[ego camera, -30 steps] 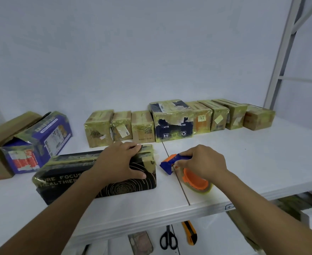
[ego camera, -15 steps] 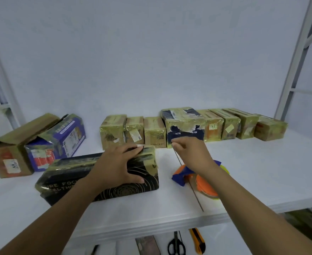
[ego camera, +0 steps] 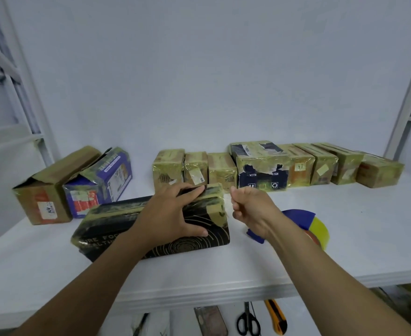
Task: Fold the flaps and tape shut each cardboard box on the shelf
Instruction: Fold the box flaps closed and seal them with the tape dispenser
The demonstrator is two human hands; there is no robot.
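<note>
Black box (ego camera: pixel 117 226) at the shelf (ego camera: pixel 357 241) front edge looks taped. Left hand (ego camera: pixel 173 214) presses flat on it; right hand (ego camera: pixel 250 209) curled, contents unclear. Back row (ego camera: pixel 260 163) taped; brown box (ego camera: pixel 51 187) and purple box (ego camera: pixel 102 180) apparently remain.

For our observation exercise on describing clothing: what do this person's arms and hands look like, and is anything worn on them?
Both forearms are bare as far as the view shows, with no sleeve on the left forearm or the right forearm. The left hand and right hand wear no gloves, and no watch, bracelet or ring is visible.
</note>
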